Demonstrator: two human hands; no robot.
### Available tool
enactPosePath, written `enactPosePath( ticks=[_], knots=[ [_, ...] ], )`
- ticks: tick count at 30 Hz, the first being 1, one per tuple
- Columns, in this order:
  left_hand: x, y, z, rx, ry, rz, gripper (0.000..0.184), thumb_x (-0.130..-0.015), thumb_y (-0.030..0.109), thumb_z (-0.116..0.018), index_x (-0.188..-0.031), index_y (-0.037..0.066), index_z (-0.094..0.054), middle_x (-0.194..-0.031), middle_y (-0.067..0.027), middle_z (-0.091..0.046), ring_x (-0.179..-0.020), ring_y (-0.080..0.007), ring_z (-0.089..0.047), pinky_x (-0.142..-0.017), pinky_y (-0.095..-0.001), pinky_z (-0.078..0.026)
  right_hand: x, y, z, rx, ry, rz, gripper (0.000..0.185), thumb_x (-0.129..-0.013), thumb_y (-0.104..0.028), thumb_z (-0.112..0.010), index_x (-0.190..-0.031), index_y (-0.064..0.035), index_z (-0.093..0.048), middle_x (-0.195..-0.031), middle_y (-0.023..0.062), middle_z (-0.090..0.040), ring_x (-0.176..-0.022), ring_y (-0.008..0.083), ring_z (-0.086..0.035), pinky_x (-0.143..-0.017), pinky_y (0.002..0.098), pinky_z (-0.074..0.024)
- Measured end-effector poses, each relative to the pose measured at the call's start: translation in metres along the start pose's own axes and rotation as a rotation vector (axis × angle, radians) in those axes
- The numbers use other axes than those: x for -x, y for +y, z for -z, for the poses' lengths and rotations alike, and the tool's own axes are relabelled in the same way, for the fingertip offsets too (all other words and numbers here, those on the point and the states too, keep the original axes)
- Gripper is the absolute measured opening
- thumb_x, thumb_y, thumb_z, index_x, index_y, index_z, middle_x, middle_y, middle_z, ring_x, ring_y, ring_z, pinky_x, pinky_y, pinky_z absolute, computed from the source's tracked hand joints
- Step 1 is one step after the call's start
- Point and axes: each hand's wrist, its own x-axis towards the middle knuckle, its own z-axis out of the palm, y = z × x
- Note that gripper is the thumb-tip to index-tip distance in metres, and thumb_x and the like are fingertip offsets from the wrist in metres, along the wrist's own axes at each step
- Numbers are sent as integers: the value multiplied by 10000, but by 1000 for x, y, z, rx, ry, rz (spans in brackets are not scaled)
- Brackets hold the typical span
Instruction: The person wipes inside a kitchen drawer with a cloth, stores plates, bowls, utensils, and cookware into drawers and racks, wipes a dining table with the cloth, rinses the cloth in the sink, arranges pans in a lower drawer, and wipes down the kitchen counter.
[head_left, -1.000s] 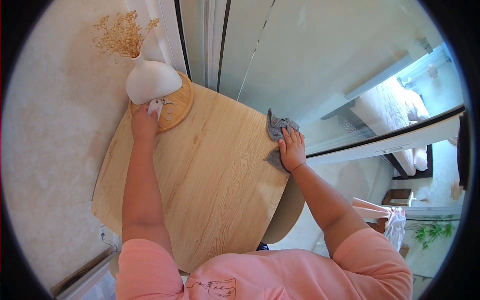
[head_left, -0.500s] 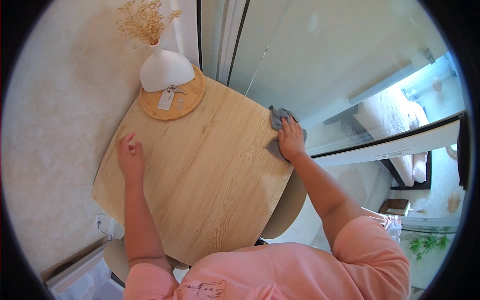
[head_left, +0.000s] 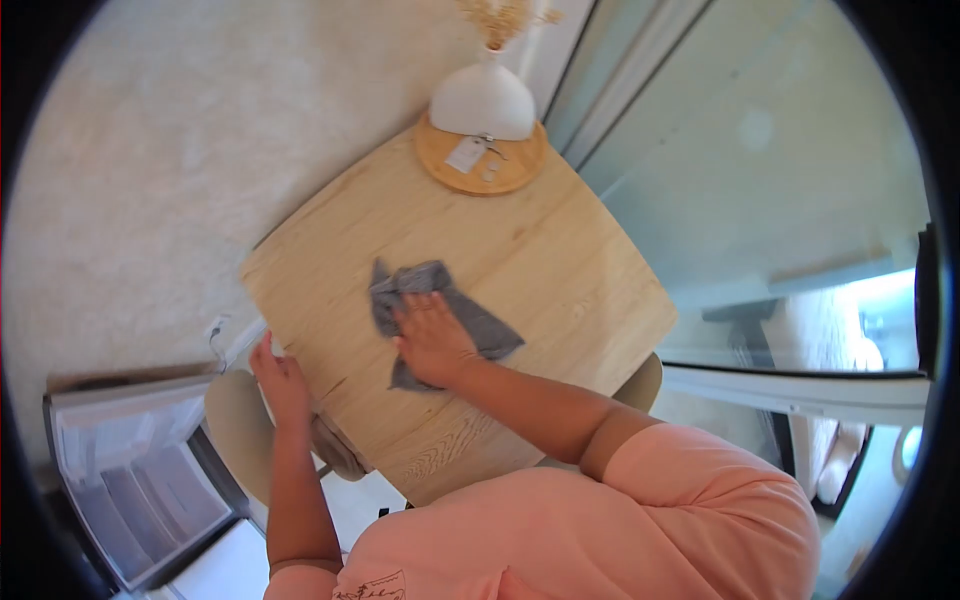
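Observation:
My right hand (head_left: 432, 335) lies flat with spread fingers on a grey cloth (head_left: 480, 328), which is spread on the wooden table (head_left: 570, 270). Near the table's left edge, my left hand (head_left: 283, 380) holds nothing, its fingers apart and slightly bent. At the far end of the table is a round wooden tray (head_left: 470, 182). On it stand a white vase (head_left: 484, 100) with dried flowers (head_left: 500, 20), a white tag (head_left: 466, 154) with keys, and small round discs (head_left: 490, 172).
Beige chairs (head_left: 240, 430) stand at the table's left and right sides. An open appliance with drawers (head_left: 150, 480) is at the lower left. A socket with a cable (head_left: 217, 327) is on the left wall. Glass panels (head_left: 770, 190) rise on the right.
My right hand and the cloth have moved from the table's right edge to its middle left. My left hand has let go of the tag and drawn back to the left edge. The view has turned.

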Motion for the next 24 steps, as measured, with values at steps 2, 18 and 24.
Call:
enactPosePath(
  ticks=[2,18,24],
  knots=[
    [52,-26,-13,-67,13,-46,556,-895,48,-512,-1433,34,-372,-1317,-232,-394,-1018,-309,-510,-920,-406,-425,-35,-15,2,16,-40,73,536,-1009,-336,-321,-1404,9,-430,-1490,216,-371,-1407,329,-313,-1185,467,-158],
    [155,22,7,368,-385,579,614,-939,68,-496,-1512,102,-278,-1400,-197,-298,-1212,-294,-463,-981,-354,-458,-261,42,9,131,283,-310,543,-1015,-338,-296,-1421,8,-396,-1506,204,-347,-1415,322,-295,-1179,452,-177],
    [155,23,4,470,-334,610,648,-921,64,-502,-1523,126,-269,-1356,-155,-340,-1104,-215,-470,-972,-335,-426,-249,-77,-32,15,113,219,529,-1006,-359,-325,-1443,-71,-404,-1515,156,-354,-1403,327,-313,-1178,439,-191]
  ],
)
